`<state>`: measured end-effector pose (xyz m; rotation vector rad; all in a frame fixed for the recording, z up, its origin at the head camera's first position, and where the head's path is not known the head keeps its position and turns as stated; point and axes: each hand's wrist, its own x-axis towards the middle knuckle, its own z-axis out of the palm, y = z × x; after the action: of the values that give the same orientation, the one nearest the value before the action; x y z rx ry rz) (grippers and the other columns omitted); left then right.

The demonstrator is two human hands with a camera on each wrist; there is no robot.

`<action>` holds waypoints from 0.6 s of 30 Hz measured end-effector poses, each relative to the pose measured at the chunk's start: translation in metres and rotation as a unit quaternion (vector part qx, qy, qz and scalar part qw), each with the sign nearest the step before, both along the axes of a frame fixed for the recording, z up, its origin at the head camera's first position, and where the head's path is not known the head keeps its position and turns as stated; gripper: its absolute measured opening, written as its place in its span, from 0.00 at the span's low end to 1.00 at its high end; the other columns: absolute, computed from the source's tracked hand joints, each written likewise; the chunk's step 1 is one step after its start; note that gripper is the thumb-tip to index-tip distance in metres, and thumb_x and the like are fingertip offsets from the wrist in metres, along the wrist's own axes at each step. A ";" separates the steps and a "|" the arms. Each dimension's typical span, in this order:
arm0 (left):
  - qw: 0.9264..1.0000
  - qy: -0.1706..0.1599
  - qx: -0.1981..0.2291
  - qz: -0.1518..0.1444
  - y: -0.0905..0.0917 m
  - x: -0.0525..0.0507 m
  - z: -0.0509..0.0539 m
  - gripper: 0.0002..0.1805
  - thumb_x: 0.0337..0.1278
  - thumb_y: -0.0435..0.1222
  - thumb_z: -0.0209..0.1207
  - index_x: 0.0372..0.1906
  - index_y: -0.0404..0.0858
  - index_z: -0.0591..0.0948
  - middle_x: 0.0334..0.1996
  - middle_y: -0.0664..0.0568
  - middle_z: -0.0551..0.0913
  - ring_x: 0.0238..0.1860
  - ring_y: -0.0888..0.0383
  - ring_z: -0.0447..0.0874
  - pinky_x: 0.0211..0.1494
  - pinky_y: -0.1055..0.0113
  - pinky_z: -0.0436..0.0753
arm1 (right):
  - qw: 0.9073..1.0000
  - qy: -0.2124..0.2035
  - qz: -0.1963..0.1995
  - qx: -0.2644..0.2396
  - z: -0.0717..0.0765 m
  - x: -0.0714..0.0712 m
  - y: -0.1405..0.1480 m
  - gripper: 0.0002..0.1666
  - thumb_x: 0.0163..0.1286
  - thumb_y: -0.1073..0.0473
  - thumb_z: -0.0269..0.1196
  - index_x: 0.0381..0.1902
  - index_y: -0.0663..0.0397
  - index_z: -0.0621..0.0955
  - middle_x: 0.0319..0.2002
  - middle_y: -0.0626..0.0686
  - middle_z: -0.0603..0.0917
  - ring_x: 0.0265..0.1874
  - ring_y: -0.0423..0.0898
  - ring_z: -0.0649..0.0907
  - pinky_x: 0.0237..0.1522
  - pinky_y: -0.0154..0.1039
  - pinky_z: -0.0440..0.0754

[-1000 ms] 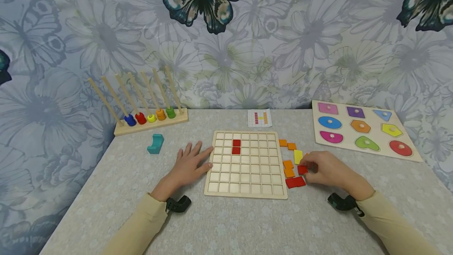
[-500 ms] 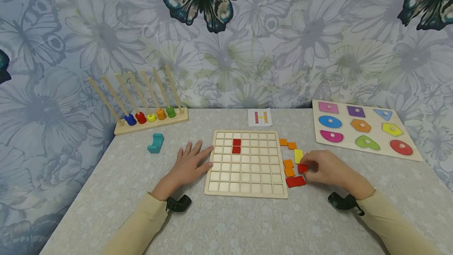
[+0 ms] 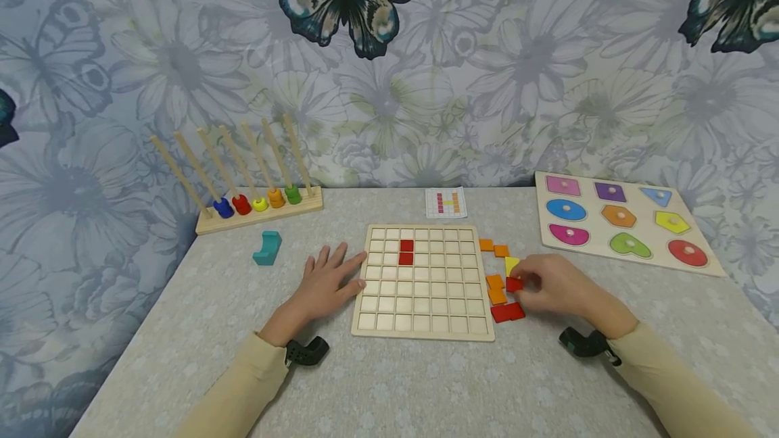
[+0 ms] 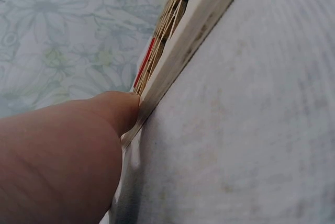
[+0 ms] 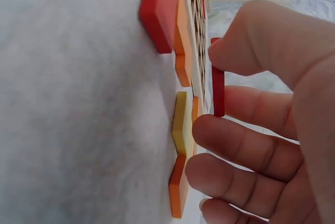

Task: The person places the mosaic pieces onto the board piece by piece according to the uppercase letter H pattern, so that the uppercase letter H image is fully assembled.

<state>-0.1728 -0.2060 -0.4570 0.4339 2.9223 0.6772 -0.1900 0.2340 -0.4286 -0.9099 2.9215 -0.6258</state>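
My right hand (image 3: 550,286) pinches a red square tile (image 5: 218,90) between thumb and fingers, lifted off the table in the right wrist view. Beside it lie a yellow tile (image 3: 511,265), orange tiles (image 3: 497,296) and further red tiles (image 3: 508,312). A wooden grid board (image 3: 422,303) sits in the middle, with two red tiles (image 3: 406,253) one above the other in its cells. My left hand (image 3: 325,282) lies with fingers spread, touching the board's left edge; in the left wrist view the thumb (image 4: 118,111) presses on that edge.
A small pattern card (image 3: 446,203) lies behind the board. At back left stands a peg stacker (image 3: 262,211) with coloured rings, a teal block (image 3: 268,248) in front of it. A shape puzzle board (image 3: 627,222) lies at back right, against the wall.
My right hand has moved slightly left and up, carrying the red tile over towards the yellow one. The left hand has stayed still at the board's edge.
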 end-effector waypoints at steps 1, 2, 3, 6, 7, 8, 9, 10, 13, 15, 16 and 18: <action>1.000 0.000 -0.001 0.000 0.000 0.000 0.000 0.33 0.75 0.51 0.53 0.79 0.47 0.64 0.81 0.33 0.50 0.81 0.26 0.36 0.74 0.23 0.39 | 1.000 0.000 -0.002 0.001 0.001 -0.001 -0.002 0.14 0.54 0.56 0.75 0.40 0.51 0.89 0.28 0.39 0.82 0.28 0.34 0.74 0.31 0.30 0.77; 1.000 0.000 0.000 0.000 0.000 0.000 0.000 0.33 0.75 0.51 0.53 0.79 0.47 0.64 0.81 0.33 0.50 0.81 0.26 0.36 0.74 0.23 0.39 | 1.000 0.000 -0.003 0.003 0.001 -0.002 -0.003 0.14 0.54 0.56 0.75 0.40 0.51 0.89 0.28 0.39 0.82 0.28 0.34 0.74 0.31 0.30 0.77; 1.000 0.000 0.000 -0.001 0.000 0.000 -0.001 0.33 0.75 0.51 0.53 0.79 0.47 0.64 0.81 0.33 0.50 0.81 0.26 0.37 0.74 0.23 0.39 | 1.000 0.002 -0.004 0.006 0.002 -0.003 -0.005 0.15 0.54 0.56 0.75 0.40 0.51 0.89 0.28 0.39 0.83 0.27 0.35 0.74 0.31 0.30 0.77; 1.000 -0.001 0.001 -0.002 -0.001 0.000 -0.002 0.33 0.75 0.51 0.54 0.79 0.47 0.64 0.81 0.33 0.50 0.81 0.26 0.36 0.74 0.23 0.39 | 1.000 0.005 -0.002 0.004 0.003 -0.007 -0.013 0.14 0.54 0.56 0.74 0.40 0.51 0.89 0.28 0.40 0.84 0.27 0.36 0.74 0.31 0.31 0.77; 1.000 -0.001 0.001 -0.002 -0.001 0.000 -0.002 0.33 0.75 0.51 0.54 0.79 0.47 0.64 0.81 0.33 0.50 0.81 0.26 0.37 0.74 0.23 0.39 | 1.000 0.007 0.000 0.003 0.003 -0.008 -0.016 0.13 0.55 0.57 0.74 0.40 0.51 0.89 0.28 0.40 0.84 0.26 0.36 0.74 0.31 0.31 0.77; 1.000 -0.001 0.002 -0.003 -0.001 0.000 -0.003 0.33 0.75 0.51 0.54 0.79 0.48 0.65 0.81 0.33 0.50 0.81 0.26 0.37 0.74 0.23 0.39 | 1.000 0.008 0.004 0.001 0.004 -0.010 -0.019 0.13 0.55 0.57 0.73 0.40 0.51 0.89 0.28 0.41 0.84 0.27 0.36 0.75 0.31 0.31 0.76; 1.000 -0.001 0.002 -0.004 -0.001 0.000 -0.003 0.33 0.75 0.51 0.54 0.79 0.48 0.64 0.81 0.33 0.50 0.81 0.26 0.37 0.74 0.23 0.39 | 1.000 0.008 0.009 -0.004 0.004 -0.012 -0.022 0.12 0.55 0.58 0.73 0.40 0.51 0.89 0.28 0.41 0.84 0.27 0.37 0.75 0.31 0.31 0.77; 1.000 0.000 0.003 -0.004 -0.001 0.000 -0.003 0.33 0.75 0.51 0.54 0.79 0.48 0.64 0.81 0.33 0.50 0.81 0.26 0.37 0.74 0.23 0.39 | 1.000 0.008 0.013 -0.009 0.004 -0.013 -0.025 0.12 0.56 0.58 0.73 0.39 0.51 0.89 0.28 0.41 0.84 0.27 0.37 0.75 0.31 0.31 0.77; 1.000 -0.002 0.004 -0.004 -0.001 0.000 -0.004 0.33 0.75 0.51 0.54 0.79 0.48 0.64 0.81 0.33 0.50 0.81 0.26 0.36 0.75 0.23 0.39 | 0.999 0.013 0.031 -0.024 0.006 -0.018 -0.035 0.11 0.56 0.59 0.74 0.39 0.52 0.89 0.27 0.42 0.83 0.27 0.37 0.76 0.30 0.31 0.77; 1.000 -0.004 0.005 -0.003 -0.001 0.000 -0.004 0.33 0.75 0.51 0.54 0.79 0.48 0.65 0.81 0.33 0.50 0.81 0.26 0.36 0.75 0.23 0.39 | 0.999 0.017 0.041 -0.031 0.006 -0.020 -0.043 0.11 0.57 0.57 0.74 0.39 0.52 0.89 0.27 0.42 0.83 0.26 0.37 0.76 0.30 0.31 0.76; 1.000 -0.004 0.006 -0.003 -0.001 0.000 -0.004 0.33 0.75 0.51 0.54 0.79 0.48 0.65 0.81 0.33 0.50 0.81 0.26 0.36 0.75 0.24 0.39 | 0.998 0.018 0.045 -0.035 0.006 -0.022 -0.046 0.12 0.58 0.57 0.74 0.39 0.52 0.89 0.28 0.42 0.84 0.26 0.37 0.76 0.30 0.30 0.76; 1.000 -0.006 0.005 -0.002 0.000 0.000 -0.003 0.33 0.75 0.51 0.54 0.79 0.48 0.65 0.81 0.33 0.50 0.81 0.26 0.36 0.75 0.24 0.39 | 0.998 0.019 0.052 -0.040 0.006 -0.025 -0.053 0.12 0.59 0.56 0.75 0.40 0.52 0.89 0.28 0.42 0.84 0.26 0.37 0.76 0.29 0.30 0.76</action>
<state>-0.1728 -0.2062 -0.4601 0.4356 2.9069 0.6924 -0.2149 0.1808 -0.4229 -1.0854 2.8781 -0.7309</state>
